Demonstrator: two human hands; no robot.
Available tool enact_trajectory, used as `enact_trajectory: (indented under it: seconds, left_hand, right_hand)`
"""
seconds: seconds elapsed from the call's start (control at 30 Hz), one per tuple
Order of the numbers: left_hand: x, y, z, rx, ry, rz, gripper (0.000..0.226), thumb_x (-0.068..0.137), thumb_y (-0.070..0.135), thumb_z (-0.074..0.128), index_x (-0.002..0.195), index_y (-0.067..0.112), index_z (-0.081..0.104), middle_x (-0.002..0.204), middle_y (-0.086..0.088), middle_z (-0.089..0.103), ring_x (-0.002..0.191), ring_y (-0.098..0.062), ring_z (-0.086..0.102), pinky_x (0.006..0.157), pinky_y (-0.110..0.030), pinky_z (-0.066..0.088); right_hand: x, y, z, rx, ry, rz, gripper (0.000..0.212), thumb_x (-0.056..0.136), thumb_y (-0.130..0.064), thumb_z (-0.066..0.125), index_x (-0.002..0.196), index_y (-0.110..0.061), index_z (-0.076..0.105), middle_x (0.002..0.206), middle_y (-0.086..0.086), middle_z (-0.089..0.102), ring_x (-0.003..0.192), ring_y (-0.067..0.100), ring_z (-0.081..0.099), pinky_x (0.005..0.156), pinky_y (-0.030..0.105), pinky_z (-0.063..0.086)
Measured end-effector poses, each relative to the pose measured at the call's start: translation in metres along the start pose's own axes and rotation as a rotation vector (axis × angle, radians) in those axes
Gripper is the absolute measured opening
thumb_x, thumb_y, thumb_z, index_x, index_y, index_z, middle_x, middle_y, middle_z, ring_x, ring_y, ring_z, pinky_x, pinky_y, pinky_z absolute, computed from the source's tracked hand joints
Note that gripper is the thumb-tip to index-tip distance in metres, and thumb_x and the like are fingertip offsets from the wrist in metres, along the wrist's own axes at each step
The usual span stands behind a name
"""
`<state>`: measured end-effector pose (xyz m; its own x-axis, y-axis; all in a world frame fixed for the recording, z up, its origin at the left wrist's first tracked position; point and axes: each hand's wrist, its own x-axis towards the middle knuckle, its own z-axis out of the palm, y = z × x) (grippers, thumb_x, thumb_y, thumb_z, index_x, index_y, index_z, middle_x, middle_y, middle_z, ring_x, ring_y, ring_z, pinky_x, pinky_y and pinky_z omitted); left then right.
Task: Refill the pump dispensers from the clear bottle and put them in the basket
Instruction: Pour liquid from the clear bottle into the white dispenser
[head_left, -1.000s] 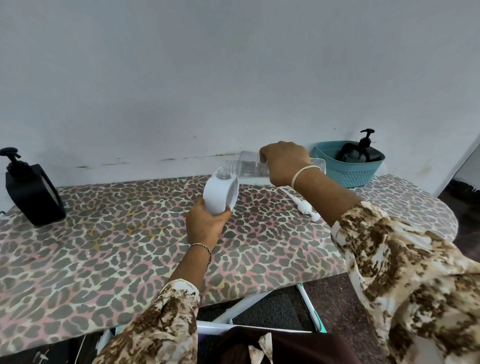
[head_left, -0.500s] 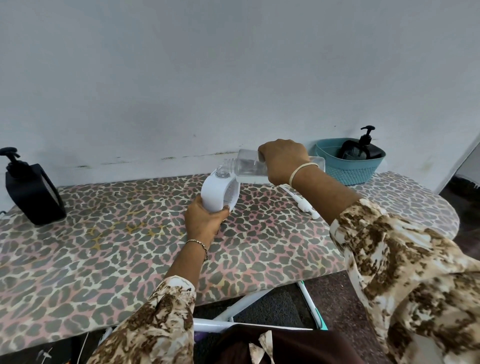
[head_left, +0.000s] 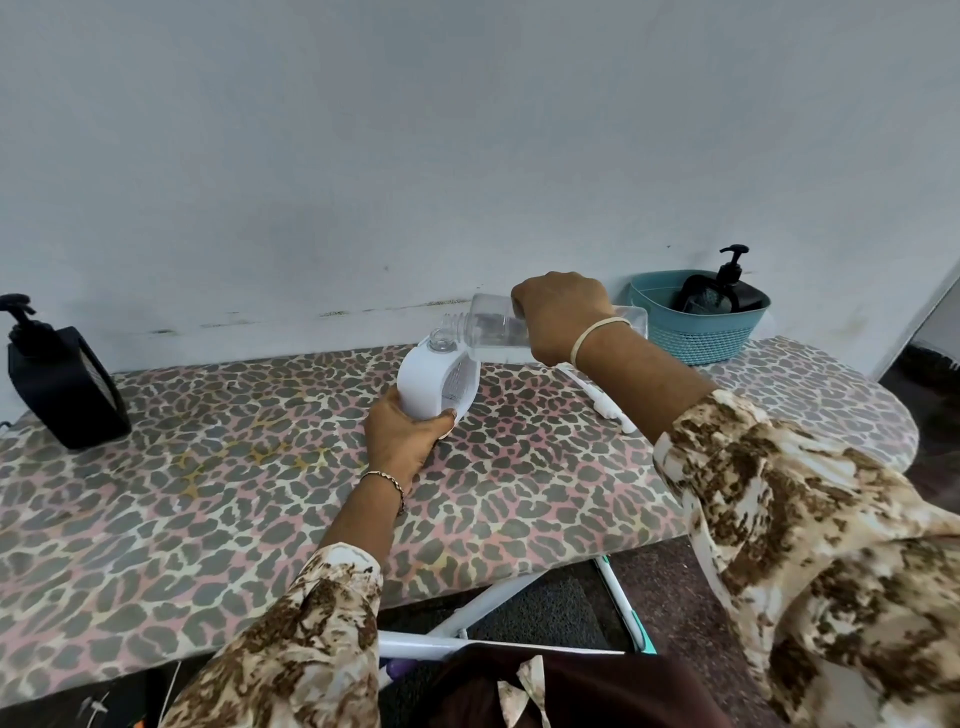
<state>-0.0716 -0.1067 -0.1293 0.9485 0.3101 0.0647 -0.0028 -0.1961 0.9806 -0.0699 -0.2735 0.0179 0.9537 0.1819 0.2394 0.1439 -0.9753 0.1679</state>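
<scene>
White dispenser (head_left: 435, 382), its pump off and neck open, stands tilted on the leopard-print board (head_left: 218, 499), gripped low down by the left hand (head_left: 408, 441) with fingers wrapped around its base. Just above and to the right, the right hand (head_left: 563, 317) is closed around the clear bottle (head_left: 493, 330), held almost level with its mouth right beside the dispenser's neck; whether liquid is running I cannot tell. Its white pump (head_left: 605, 402) lies on the board behind the right forearm. Far right, a teal basket (head_left: 698, 338) holds one black dispenser (head_left: 727, 291); another black dispenser (head_left: 62, 384) stands far left.
</scene>
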Motion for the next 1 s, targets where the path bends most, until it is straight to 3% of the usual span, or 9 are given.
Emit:
enact_trajectory:
  seconds: [0.17, 0.33, 0.63, 0.83, 1.0]
  left_hand:
    - [0.002, 0.001, -0.002, 0.008, -0.023, -0.028, 0.062, 0.061, 0.005, 0.087, 0.117, 0.007, 0.061, 0.114, -0.01, 0.067, 0.1, -0.027, 0.065, 0.089, -0.04, 0.055]
    - [0.005, 0.005, -0.006, 0.035, -0.074, -0.057, 0.061, 0.062, 0.005, 0.087, 0.117, 0.008, 0.061, 0.112, -0.012, 0.067, 0.095, -0.032, 0.068, 0.08, -0.045, 0.059]
    - [0.002, 0.009, -0.009, 0.038, -0.108, -0.031, 0.061, 0.065, 0.002, 0.085, 0.12, 0.007, 0.059, 0.106, -0.005, 0.062, 0.086, -0.02, 0.063, 0.047, -0.013, 0.052]
    - [0.004, 0.006, -0.008, 0.038, -0.102, -0.025, 0.062, 0.065, 0.003, 0.085, 0.121, 0.007, 0.059, 0.112, -0.007, 0.064, 0.092, -0.021, 0.063, 0.058, -0.019, 0.053]
    - [0.007, 0.004, -0.007, 0.026, -0.095, -0.031, 0.062, 0.063, 0.004, 0.086, 0.119, 0.009, 0.06, 0.114, -0.009, 0.066, 0.095, -0.026, 0.066, 0.071, -0.035, 0.059]
  right_hand:
    - [0.0, -0.001, -0.001, -0.002, -0.001, 0.007, 0.033, 0.082, -0.003, 0.052, 0.111, -0.017, 0.058, 0.103, 0.006, 0.062, 0.096, 0.027, 0.06, 0.073, 0.03, 0.044]
    - [-0.001, -0.002, -0.003, -0.007, 0.003, 0.014, 0.033, 0.083, -0.004, 0.05, 0.113, -0.017, 0.058, 0.106, 0.005, 0.062, 0.098, 0.026, 0.059, 0.073, 0.03, 0.043]
    - [-0.004, -0.003, -0.008, -0.031, -0.022, 0.012, 0.035, 0.083, -0.004, 0.051, 0.115, -0.015, 0.057, 0.108, 0.006, 0.062, 0.1, 0.027, 0.059, 0.073, 0.031, 0.043]
    - [-0.004, -0.004, -0.01, -0.032, -0.025, 0.012, 0.035, 0.083, -0.004, 0.051, 0.116, -0.015, 0.057, 0.107, 0.005, 0.062, 0.099, 0.026, 0.059, 0.073, 0.031, 0.043]
    - [-0.005, -0.004, -0.011, -0.036, -0.038, 0.011, 0.035, 0.083, -0.004, 0.053, 0.116, -0.015, 0.057, 0.107, 0.005, 0.062, 0.1, 0.026, 0.059, 0.071, 0.031, 0.042]
